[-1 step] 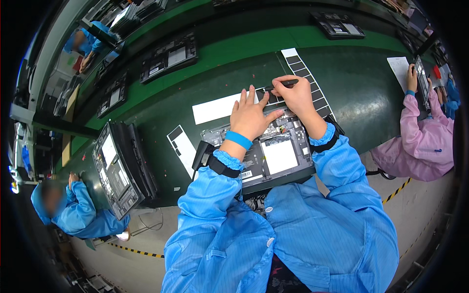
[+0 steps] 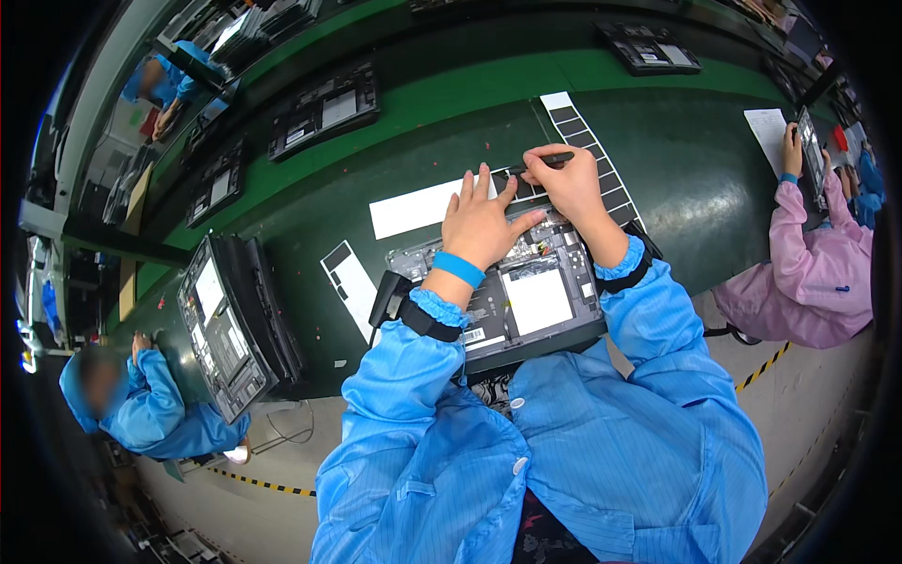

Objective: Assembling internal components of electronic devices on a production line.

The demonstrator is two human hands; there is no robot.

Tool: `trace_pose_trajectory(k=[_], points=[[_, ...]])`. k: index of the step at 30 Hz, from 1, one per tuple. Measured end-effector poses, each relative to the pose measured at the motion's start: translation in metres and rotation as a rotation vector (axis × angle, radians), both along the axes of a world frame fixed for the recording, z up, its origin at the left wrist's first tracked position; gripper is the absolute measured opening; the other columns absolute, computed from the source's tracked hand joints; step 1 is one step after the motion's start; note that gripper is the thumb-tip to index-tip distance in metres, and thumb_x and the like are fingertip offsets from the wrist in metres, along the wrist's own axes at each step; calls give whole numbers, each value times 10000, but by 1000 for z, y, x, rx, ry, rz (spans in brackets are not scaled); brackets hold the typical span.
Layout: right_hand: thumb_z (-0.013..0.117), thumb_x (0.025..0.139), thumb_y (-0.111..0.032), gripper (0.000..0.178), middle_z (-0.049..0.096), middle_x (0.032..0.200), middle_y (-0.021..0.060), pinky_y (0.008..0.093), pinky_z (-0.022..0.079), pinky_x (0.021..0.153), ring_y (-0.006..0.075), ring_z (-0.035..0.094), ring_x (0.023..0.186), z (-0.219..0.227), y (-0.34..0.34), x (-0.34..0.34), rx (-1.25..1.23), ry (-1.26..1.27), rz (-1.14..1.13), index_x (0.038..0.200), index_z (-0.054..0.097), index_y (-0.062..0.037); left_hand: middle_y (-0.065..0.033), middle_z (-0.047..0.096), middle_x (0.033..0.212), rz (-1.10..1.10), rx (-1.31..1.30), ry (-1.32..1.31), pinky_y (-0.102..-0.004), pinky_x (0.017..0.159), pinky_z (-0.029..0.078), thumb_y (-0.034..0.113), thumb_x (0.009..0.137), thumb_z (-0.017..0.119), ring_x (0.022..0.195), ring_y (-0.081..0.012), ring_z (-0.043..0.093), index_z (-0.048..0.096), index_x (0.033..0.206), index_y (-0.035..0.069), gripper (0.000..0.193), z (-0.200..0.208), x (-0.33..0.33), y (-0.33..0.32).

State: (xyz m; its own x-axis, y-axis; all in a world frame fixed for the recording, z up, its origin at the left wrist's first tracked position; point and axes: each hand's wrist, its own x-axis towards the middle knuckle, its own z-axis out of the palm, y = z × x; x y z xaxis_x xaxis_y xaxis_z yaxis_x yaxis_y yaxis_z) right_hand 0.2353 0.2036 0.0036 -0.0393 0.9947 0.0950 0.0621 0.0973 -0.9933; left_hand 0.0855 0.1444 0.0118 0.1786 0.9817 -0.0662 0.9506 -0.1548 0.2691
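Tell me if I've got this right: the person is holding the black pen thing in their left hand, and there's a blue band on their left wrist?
Not quite: the head view shows the black pen thing in the person's right hand, not the left hand. There is a blue band on their left wrist.

The pen [image 2: 562,158] is black, the label sheet [image 2: 583,139] black-and-white, the bench [image 2: 695,155] dark green, the smock [image 2: 601,432] pinstriped blue.
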Motion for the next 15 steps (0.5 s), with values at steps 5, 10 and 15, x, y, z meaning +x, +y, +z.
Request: trace_pose_trajectory(k=[5,10,15], points=[[681,825,-72,177,695,758,137,240,548,612,168,698,691,-1,1,0,-13,69,15,912,680,82,-202,276,1512,7,14,-30,-499,1104,265,728,838,422,1414,-404,192,491,1382,214,752,-6,-2,1],[687,830,-69,175,696,779,135,244,552,629,169,696,697,4,0,4,60,120,-23,924,679,78,-200,266,1514,-16,60,18,-499,1105,263,710,859,409,1413,-449,131,511,1368,214,717,-6,-3,5],[676,857,-68,178,685,809,152,253,573,641,188,690,697,16,-2,9,163,248,-58,934,667,92,-239,308,1467,-2,65,-75,-497,1109,261,646,896,417,1361,-478,226,533,1346,173,663,-1,-4,2]])
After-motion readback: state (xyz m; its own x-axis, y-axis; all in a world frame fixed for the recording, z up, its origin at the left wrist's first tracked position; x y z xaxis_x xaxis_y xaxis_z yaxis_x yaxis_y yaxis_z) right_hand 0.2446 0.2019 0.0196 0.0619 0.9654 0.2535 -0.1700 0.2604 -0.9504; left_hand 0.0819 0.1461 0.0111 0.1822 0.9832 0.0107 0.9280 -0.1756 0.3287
